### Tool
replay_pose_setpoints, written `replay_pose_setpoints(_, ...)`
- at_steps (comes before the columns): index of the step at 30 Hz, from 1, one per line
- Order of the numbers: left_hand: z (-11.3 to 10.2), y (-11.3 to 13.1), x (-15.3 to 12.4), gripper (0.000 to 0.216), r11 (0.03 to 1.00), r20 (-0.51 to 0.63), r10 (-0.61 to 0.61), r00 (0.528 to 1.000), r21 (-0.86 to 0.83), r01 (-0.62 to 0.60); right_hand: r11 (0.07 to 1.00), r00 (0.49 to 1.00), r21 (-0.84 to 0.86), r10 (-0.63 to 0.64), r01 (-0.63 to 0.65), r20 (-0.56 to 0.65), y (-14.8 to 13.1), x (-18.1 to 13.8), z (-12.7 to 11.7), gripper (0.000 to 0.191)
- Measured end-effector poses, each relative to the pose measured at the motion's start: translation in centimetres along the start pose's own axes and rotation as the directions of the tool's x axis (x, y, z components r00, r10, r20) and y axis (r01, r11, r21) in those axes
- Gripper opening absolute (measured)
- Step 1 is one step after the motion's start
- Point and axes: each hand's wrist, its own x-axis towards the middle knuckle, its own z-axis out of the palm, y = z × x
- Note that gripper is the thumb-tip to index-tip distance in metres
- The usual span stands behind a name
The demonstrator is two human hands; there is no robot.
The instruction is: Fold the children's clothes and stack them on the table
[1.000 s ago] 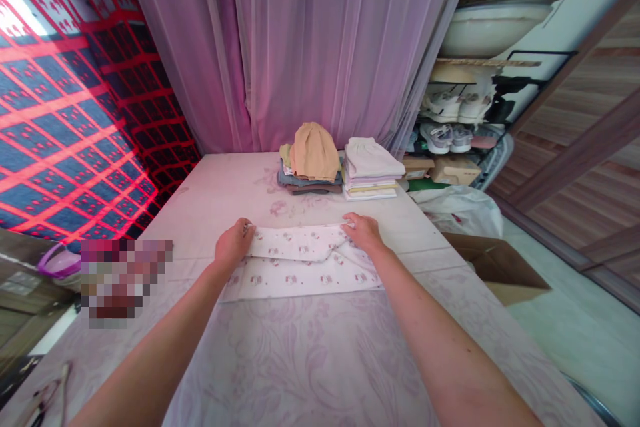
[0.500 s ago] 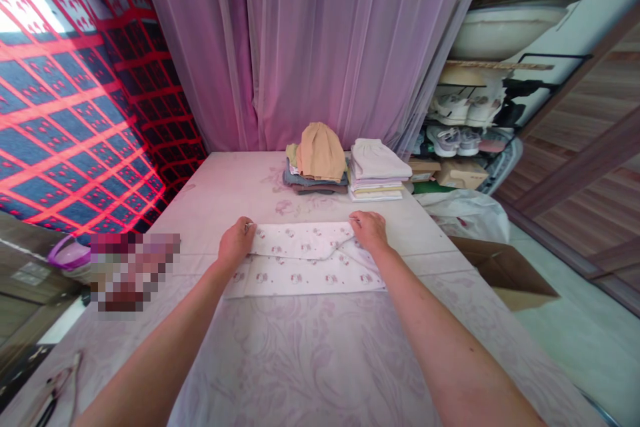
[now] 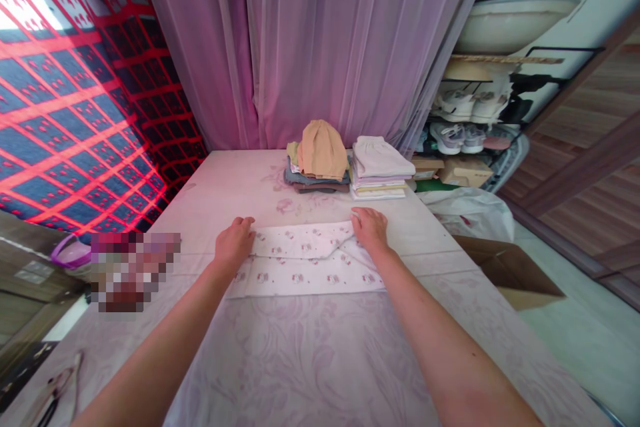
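Both hands down flat on a white folded cloth with a small pink print [image 3: 305,260], which lies across the middle of the table [image 3: 310,360]; table covered in a pale lilac floral cloth.

Left hand [image 3: 234,242] rests palm-down on the cloth's left end, fingers [image 3: 244,221] reaching the far edge, loosely spread, not gripping. Right hand [image 3: 371,227] rests palm-down on the right end, fingers [image 3: 361,213] at the far right corner, also flat, nothing pinched that I can see. Hands well apart, one at each end of the cloth.

Cloth's far layer is folded over the near layer; the fold edge dips to a point near the right hand.

At the far end of the table: a pile of folded clothes topped by a tan garment [image 3: 320,157], and just beside it on the right a neat stack of white and pastel folded clothes [image 3: 380,170]. Behind them a mauve sheer curtain [image 3: 340,40]. On the right, off the table, a shoe rack with pale sneakers [image 3: 465,120] and an open brown cardboard box [image 3: 515,267] on the floor.
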Motion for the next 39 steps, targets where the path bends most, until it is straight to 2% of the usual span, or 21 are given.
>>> replay_pose_setpoints(3,0.4,1.1,-0.1,0.037,0.974,-0.023,0.218,0.976,0.068,-0.217,0.991,0.989,0.053,-0.128,0.124,0.078,-2.7,-1.1,-0.2,0.041)
replay_pose_setpoints(5,1.4,2.0,-0.2,0.04,0.937,0.031,0.346,0.938,0.04,-0.347,0.972,0.953,0.069,-0.235,0.226,0.191,-4.6,-2.0,-0.1,0.046)
replay_pose_setpoints(8,3.3,2.7,-0.4,0.054,0.928,0.126,0.368,0.921,0.016,-0.373,0.961,0.887,0.049,-0.269,0.271,0.376,-6.1,-3.1,0.4,0.055)
replay_pose_setpoints(11,4.6,2.5,-0.6,0.062,0.933,0.13,0.351,0.927,0.033,-0.358,0.968,0.851,0.009,-0.225,0.251,0.475,-5.2,-3.6,0.6,0.059)
replay_pose_setpoints(14,5.0,2.2,-0.6,0.064,0.931,0.101,0.358,0.928,0.037,-0.363,0.971,0.853,-0.019,-0.198,0.236,0.483,-3.4,-3.5,0.5,0.057)
replay_pose_setpoints(16,5.0,2.1,-0.7,0.064,0.93,0.083,0.362,0.928,0.039,-0.366,0.978,0.879,-0.051,-0.159,0.203,0.45,-2.5,-3.3,0.3,0.054)
replay_pose_setpoints(19,4.9,2.2,-0.7,0.064,0.929,0.067,0.365,0.928,0.037,-0.368,0.988,0.935,-0.117,-0.054,0.101,0.35,-2.5,-3.4,-0.1,0.052)
replay_pose_setpoints(21,4.9,2.3,-0.8,0.064,0.928,0.061,0.369,0.927,0.028,-0.371,0.989,0.953,-0.128,-0.032,0.074,0.3,-3.1,-3.8,-0.2,0.052)
replay_pose_setpoints(23,4.9,2.3,-0.9,0.064,0.926,0.067,0.374,0.925,0.015,-0.376,0.988,0.949,-0.107,-0.075,0.112,0.306,-3.8,-4.2,-0.1,0.053)
replay_pose_setpoints(25,4.9,2.3,-0.9,0.064,0.925,0.075,0.378,0.923,0.002,-0.379,0.985,0.924,-0.083,-0.109,0.149,0.366,-4.2,-4.7,0.1,0.055)
replay_pose_setpoints(28,4.9,2.4,-1.1,0.063,0.927,0.073,0.374,0.925,-0.019,-0.374,0.986,0.894,-0.092,-0.084,0.138,0.439,-4.3,-5.2,0.5,0.057)
replay_pose_setpoints(33,4.5,2.5,-1.0,0.061,0.931,0.08,0.364,0.928,-0.069,-0.359,0.985,0.896,-0.109,-0.071,0.131,0.438,-4.2,-5.3,0.7,0.058)
replay_pose_setpoints(36,4.0,1.6,-0.6,0.061,0.926,0.109,0.369,0.923,-0.125,-0.356,0.984,0.898,-0.118,-0.069,0.133,0.434,-4.3,-5.3,0.7,0.058)
replay_pose_setpoints(39,3.4,-0.3,-0.6,0.062,0.939,0.097,0.335,0.937,-0.123,-0.323,0.983,0.9,-0.125,-0.066,0.132,0.43,-4.3,-5.3,0.8,0.058)
